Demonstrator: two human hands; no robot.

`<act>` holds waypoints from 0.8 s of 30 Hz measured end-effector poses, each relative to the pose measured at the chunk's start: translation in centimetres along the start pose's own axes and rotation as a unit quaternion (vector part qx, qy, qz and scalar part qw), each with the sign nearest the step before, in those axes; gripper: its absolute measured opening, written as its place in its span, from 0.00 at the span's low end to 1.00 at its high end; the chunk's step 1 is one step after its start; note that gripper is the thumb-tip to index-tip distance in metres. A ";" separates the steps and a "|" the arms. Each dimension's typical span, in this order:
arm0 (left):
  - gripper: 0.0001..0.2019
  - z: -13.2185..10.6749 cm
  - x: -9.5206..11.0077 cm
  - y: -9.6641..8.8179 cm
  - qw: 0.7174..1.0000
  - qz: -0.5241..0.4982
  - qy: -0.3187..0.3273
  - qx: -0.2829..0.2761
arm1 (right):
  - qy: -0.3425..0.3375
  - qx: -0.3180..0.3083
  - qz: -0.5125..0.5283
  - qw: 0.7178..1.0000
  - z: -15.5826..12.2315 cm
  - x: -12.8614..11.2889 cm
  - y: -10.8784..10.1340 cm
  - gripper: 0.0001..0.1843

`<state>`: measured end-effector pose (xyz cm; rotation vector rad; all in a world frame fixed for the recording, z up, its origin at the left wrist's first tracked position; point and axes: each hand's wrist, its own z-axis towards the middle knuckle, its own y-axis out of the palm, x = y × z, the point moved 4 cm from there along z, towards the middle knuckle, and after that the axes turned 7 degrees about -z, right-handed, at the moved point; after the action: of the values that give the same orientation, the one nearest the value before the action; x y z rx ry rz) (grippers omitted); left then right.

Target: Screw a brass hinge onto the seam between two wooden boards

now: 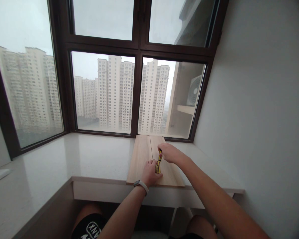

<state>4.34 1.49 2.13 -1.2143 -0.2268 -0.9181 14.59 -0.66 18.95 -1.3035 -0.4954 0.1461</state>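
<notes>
Two light wooden boards (142, 158) lie side by side on the white windowsill counter (94, 159), running from its front edge toward the window. A small yellow tool (159, 165), its kind unclear, stands on the boards near the seam. My left hand (150, 172), a white watch on its wrist, is closed around the tool's lower end. My right hand (167, 152) is closed in a pinch on the tool's upper end. Both hands rest over the boards.
A dark-framed bay window (137, 96) rises behind the counter, with high-rise blocks outside. A white wall (259, 116) closes the right side. The counter wraps round to the left. My knees show below the counter's edge.
</notes>
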 end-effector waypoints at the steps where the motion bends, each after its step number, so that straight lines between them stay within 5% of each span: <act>1: 0.28 0.0 0.0 0.0 1.000 -0.002 0.001 0.001 | 0.011 -0.003 -0.009 1.000 0.0 0.0 0.0 0.08; 9: 0.28 0.1 0.0 0.2 1.000 -0.016 0.004 0.014 | 0.087 0.003 -0.076 0.993 -0.6 0.0 -0.3 0.30; 19: 0.28 0.1 -0.1 0.4 1.000 -0.007 0.003 0.010 | 0.009 0.029 -0.005 1.000 -0.3 -0.6 -0.2 0.06; 24: 0.27 0.0 0.3 0.7 0.999 0.024 0.005 0.020 | -0.017 0.033 0.030 0.999 -0.3 -0.6 -0.3 0.10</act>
<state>4.97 1.35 1.82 -1.1725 -0.2062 -0.8734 14.17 -1.19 19.00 -1.2531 -0.4771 0.2328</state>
